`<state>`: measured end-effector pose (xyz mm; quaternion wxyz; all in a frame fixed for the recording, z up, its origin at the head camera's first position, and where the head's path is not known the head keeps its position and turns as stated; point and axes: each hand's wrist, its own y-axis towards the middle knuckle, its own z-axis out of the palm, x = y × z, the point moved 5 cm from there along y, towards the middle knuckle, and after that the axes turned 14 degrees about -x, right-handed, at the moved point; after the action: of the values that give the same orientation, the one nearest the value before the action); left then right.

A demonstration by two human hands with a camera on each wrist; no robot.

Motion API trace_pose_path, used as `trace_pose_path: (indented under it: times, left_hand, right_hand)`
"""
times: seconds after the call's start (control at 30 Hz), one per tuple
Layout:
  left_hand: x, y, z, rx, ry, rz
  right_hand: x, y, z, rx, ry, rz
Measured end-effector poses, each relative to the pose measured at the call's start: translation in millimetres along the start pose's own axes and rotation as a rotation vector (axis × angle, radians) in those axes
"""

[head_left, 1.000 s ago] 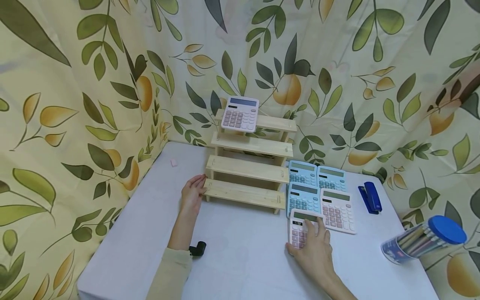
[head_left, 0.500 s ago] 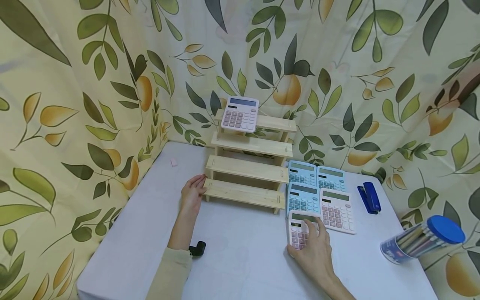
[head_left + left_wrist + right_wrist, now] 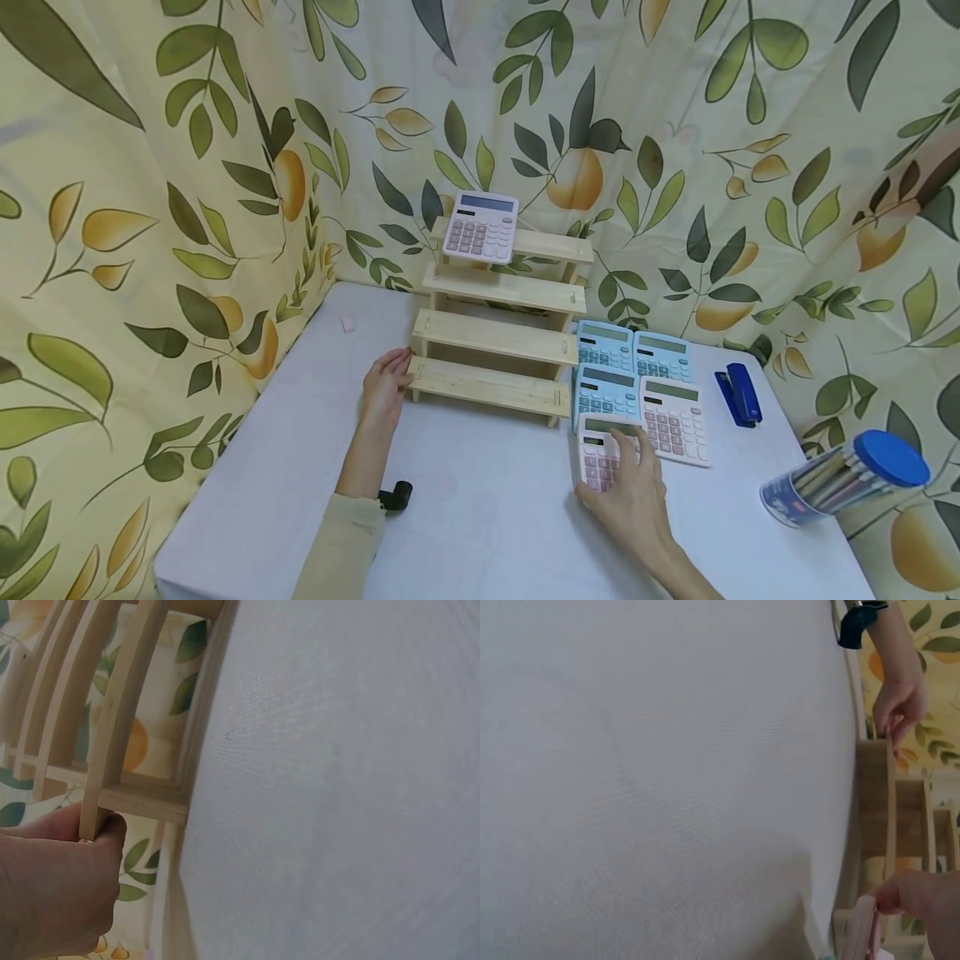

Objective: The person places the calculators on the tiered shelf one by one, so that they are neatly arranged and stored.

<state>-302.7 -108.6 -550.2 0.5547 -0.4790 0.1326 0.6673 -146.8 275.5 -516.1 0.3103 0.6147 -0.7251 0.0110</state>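
Note:
My left hand (image 3: 385,390) pinches the left end of the lowest step of a four-tiered wooden display stand (image 3: 487,388). Thumb and fingers close on that board's end in the left wrist view, where the stand (image 3: 112,727) fills the upper left. My right hand (image 3: 636,504) grips a pink calculator (image 3: 597,463) across its width, thumb along the left edge and fingers over the right side. Seen from the right wrist, this calculator (image 3: 861,930) appears edge-on. Another pink calculator (image 3: 482,227) rests on the top tier, at its left.
Right of the stand lie blue calculators (image 3: 606,392) and a pink one (image 3: 673,421). Farther right are a blue stapler (image 3: 740,395) and a blue-lidded tub of pencils (image 3: 832,483). A small pink piece (image 3: 347,325) lies at the left. Patterned cloth hangs behind and left.
My right hand has brought the pink calculator slightly up and away from me, its top edge now overlapping the front blue calculator more. The left hand keeps its place on the stand.

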Motion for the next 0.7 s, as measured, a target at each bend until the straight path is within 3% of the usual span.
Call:
trace_pose_path:
  times: [0.33, 0.7]
  left_hand:
    - [0.1, 0.7, 0.3, -0.001, 0.008, 0.001]
    - [-0.5, 0.2, -0.1, -0.003, 0.007, -0.005]
  right_hand:
    - [7, 14, -15, 0.002, 0.012, 0.004]
    - [15, 23, -27, -0.091, 0.028, -0.058]
